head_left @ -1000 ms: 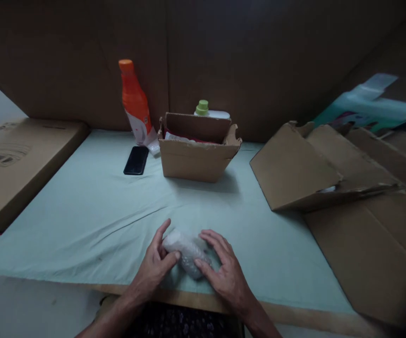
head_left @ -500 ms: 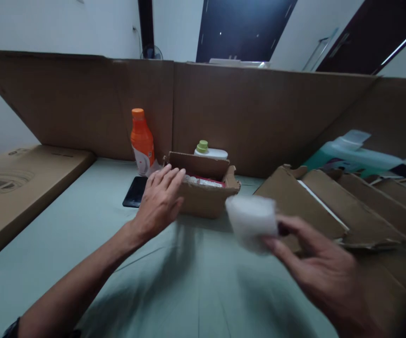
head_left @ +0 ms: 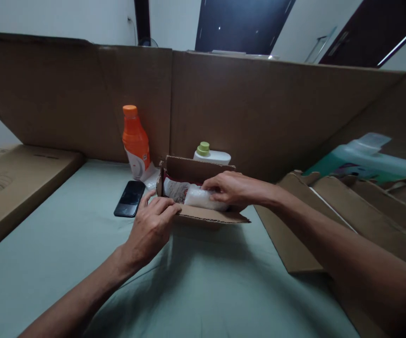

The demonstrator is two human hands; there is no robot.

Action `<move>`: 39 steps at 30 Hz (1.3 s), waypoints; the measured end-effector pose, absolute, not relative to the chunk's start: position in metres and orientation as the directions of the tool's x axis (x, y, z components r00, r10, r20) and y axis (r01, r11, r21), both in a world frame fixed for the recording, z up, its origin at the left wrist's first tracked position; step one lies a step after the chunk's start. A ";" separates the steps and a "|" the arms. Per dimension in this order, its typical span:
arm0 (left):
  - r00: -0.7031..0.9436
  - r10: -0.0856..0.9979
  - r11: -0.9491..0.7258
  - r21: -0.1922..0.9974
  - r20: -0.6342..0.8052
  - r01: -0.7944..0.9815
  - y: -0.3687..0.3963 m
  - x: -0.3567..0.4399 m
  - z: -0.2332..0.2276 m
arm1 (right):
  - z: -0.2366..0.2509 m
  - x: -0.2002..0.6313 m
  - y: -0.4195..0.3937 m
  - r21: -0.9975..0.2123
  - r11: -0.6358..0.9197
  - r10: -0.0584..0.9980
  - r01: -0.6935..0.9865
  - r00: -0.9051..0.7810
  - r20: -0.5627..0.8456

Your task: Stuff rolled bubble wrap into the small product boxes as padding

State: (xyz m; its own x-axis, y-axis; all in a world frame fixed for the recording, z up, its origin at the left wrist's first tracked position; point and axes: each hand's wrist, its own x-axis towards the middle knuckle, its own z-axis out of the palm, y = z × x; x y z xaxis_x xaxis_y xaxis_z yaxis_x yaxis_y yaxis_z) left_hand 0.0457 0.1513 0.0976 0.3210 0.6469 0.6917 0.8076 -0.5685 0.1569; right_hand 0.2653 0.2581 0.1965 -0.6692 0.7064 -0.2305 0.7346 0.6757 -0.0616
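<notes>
A small open cardboard box (head_left: 198,224) stands on the cloth in front of me. My left hand (head_left: 153,223) lies at its front left corner, fingers over the folded-out front flap (head_left: 210,216) and thumb hidden; it grips the flap. Inside the box my right hand (head_left: 226,188) reaches in from the right, its fingers closed on a white bundle that looks like bubble wrap (head_left: 203,198). Left of that bundle lies another wrapped, greyish thing (head_left: 176,189), with something red partly visible behind. What the wrap contains cannot be made out.
Left of the box are a black phone (head_left: 129,199), an orange bottle (head_left: 135,138) and clear plastic wrap (head_left: 150,177). Behind stands a white bottle with a green cap (head_left: 204,150). Cardboard pieces (head_left: 337,199) and a green liquid bottle (head_left: 358,157) are at right; a flat carton (head_left: 37,178) at left.
My right hand has carried the white bundle leftward and down into the box. The front flap now leans outward toward me, with my left hand lower on it.
</notes>
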 end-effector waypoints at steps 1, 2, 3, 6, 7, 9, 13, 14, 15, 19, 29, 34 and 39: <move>0.316 0.647 -0.569 0.164 0.694 0.806 0.155 0.046 0.099 | 0.191 0.257 0.260 -0.056 0.683 0.683 0.728 -0.664 -0.303; 0.311 0.647 -0.567 0.166 0.697 0.807 0.159 0.046 0.101 | 0.186 0.249 0.262 -0.044 0.686 0.671 0.727 -0.655 -0.348; 0.308 0.645 -0.563 0.162 0.700 0.810 0.163 0.047 0.103 | 0.182 0.242 0.264 -0.028 0.683 0.674 0.730 -0.643 -0.364; 0.278 0.621 -0.530 0.132 0.733 0.838 0.173 0.049 0.108 | 0.186 0.237 0.266 0.026 0.657 0.716 0.754 -0.613 -0.334; 0.245 0.607 -0.512 0.137 0.756 0.848 0.174 0.048 0.108 | 0.193 0.244 0.264 0.038 0.634 0.748 0.772 -0.600 -0.284; 0.130 0.581 -0.482 0.211 0.804 0.850 0.172 0.041 0.105 | 0.209 0.272 0.253 0.015 0.535 0.844 0.845 -0.533 -0.062; -0.143 0.753 -0.375 0.598 0.642 0.709 0.158 0.014 0.078 | 0.206 0.347 0.206 -0.288 0.306 0.906 0.908 -0.184 0.381; -0.169 0.819 -0.322 0.683 0.548 0.655 0.156 0.009 0.069 | 0.193 0.359 0.194 -0.369 0.275 0.919 0.888 -0.130 0.372; -0.173 0.875 -0.271 0.752 0.453 0.601 0.156 0.006 0.061 | 0.175 0.366 0.186 -0.449 0.245 0.933 0.859 -0.084 0.349; -0.071 0.975 -0.179 0.929 0.212 0.325 0.174 0.024 0.050 | 0.098 0.339 0.184 -0.666 0.210 0.977 0.716 -0.124 0.174; -0.035 0.995 -0.092 0.984 0.098 0.153 0.056 0.048 0.036 | 0.068 0.327 0.081 -0.715 0.156 0.982 0.682 -0.026 0.189; -0.369 0.930 0.073 0.982 -0.004 0.175 -0.011 -0.018 0.051 | 0.073 0.251 0.056 -0.775 0.351 0.931 0.525 -0.286 0.228; -0.343 0.939 0.033 0.985 0.028 0.171 -0.001 -0.015 0.055 | 0.077 0.240 0.061 -0.795 0.324 0.943 0.513 -0.240 0.229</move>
